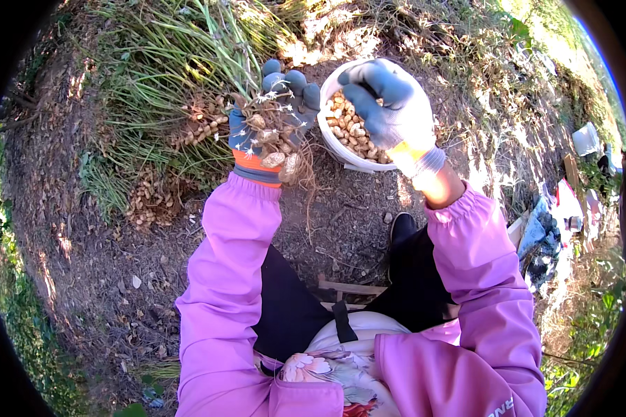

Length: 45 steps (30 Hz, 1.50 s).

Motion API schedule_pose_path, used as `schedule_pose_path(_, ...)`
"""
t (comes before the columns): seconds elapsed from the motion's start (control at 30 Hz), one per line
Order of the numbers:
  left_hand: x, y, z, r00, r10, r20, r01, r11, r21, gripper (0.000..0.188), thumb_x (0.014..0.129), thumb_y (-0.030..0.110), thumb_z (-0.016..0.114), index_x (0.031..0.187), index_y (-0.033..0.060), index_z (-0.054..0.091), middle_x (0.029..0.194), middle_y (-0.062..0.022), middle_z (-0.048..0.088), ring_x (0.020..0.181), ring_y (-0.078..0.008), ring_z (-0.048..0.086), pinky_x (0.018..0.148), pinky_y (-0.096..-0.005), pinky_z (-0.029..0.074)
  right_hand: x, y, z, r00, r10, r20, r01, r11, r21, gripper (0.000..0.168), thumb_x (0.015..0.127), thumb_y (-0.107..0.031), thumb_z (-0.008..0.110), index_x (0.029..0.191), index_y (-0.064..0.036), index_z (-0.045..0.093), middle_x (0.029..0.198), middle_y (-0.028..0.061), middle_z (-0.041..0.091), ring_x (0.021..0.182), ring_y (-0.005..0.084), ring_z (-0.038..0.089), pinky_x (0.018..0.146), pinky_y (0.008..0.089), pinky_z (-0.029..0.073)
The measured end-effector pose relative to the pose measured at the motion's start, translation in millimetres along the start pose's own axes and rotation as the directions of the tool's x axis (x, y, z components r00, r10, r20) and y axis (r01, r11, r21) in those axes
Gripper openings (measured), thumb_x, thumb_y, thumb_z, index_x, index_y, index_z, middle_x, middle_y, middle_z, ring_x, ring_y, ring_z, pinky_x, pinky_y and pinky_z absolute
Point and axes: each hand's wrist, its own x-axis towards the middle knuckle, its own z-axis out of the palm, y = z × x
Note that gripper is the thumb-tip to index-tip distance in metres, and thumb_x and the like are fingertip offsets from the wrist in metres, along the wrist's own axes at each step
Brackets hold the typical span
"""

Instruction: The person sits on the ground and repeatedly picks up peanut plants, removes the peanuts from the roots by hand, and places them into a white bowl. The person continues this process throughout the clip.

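My left hand (300, 107), in a grey-blue coated glove with an orange cuff, holds an uprooted peanut plant (271, 130) by its root end. Pale pods and thin roots hang over the palm and wrist, while the green stems run up and away. Above a white plastic bucket (329, 136) is my right hand (388, 101), gloved the same way, with its fingers curled. Whether anything sits between those fingers is hidden. Loose unshelled peanuts (350, 127) lie inside the bucket, partly covered by this hand.
A heap of pulled peanut plants (156, 104) lies at the left, with pod clusters (154, 200) at its near edge. My dark shoe (404, 228) rests on the soil below the bucket. Cloths and bags (545, 234) lie at the far right, near a white container (586, 139).
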Motion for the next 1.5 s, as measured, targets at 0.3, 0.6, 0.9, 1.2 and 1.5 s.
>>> schedule_pose_path(0.3,2.1,-15.7,-2.5,0.998,0.058,0.032,-0.063,0.979,0.193,0.048,0.089,0.045,0.045,0.118,0.0078,0.050,0.109,-0.0082,0.059,0.116,-0.0282,0.045,0.096,-0.0490,0.038,-23.5,-21.4,32.5,0.846,0.325,0.422,-0.499,0.761,0.415,0.025,0.083,-0.005,0.058,0.108,0.000,0.060,0.094,0.0044,0.061,0.086,0.0117,0.055,0.080,0.0254,0.044)
schedule_pose_path(0.6,-4.7,-19.0,3.3,1.000,-0.030,-0.005,0.030,0.988,0.153,0.042,0.088,0.038,0.051,0.116,0.0064,0.051,0.109,-0.0106,0.057,0.119,-0.0294,0.043,0.100,-0.0532,0.034,-19.5,-8.1,25.6,0.673,0.371,0.640,-0.709,0.570,0.416,0.028,0.084,-0.016,0.058,0.106,0.002,0.059,0.089,-0.0013,0.058,0.080,0.0050,0.051,0.072,0.0202,0.041)
schedule_pose_path(0.9,-2.7,-17.3,-1.9,0.990,0.031,-0.140,0.014,0.951,0.308,0.040,0.088,0.037,0.052,0.112,0.0047,0.053,0.106,-0.0099,0.059,0.109,-0.0303,0.051,0.091,-0.0503,0.044,-15.5,-7.8,19.5,0.598,0.389,0.701,-0.795,0.398,0.458,0.020,0.080,-0.014,0.062,0.094,-0.001,0.057,0.075,-0.0032,0.054,0.065,0.0036,0.048,0.056,0.0185,0.038)
schedule_pose_path(1.2,6.7,-14.3,-0.8,0.936,0.162,-0.313,0.004,0.884,0.468,0.034,0.093,0.030,0.043,0.106,-0.0005,0.054,0.092,-0.0119,0.061,0.088,-0.0269,0.060,0.079,-0.0408,0.051,-25.3,17.3,45.1,0.783,0.467,0.411,-0.620,0.641,0.453,0.018,0.076,-0.006,0.060,0.092,0.000,0.058,0.070,-0.0036,0.054,0.060,0.0060,0.049,0.055,0.0211,0.041)
schedule_pose_path(1.5,8.0,-15.2,-11.5,0.918,0.168,-0.359,0.041,0.861,0.508,0.034,0.092,0.032,0.048,0.100,0.0000,0.056,0.082,-0.0084,0.060,0.072,-0.0202,0.059,0.067,-0.0327,0.051,-13.0,14.1,36.2,0.693,0.513,0.507,-0.454,0.857,-0.245,0.024,0.075,-0.009,0.060,0.097,-0.001,0.060,0.081,0.0109,0.061,0.070,0.0197,0.057,0.064,0.0329,0.045)
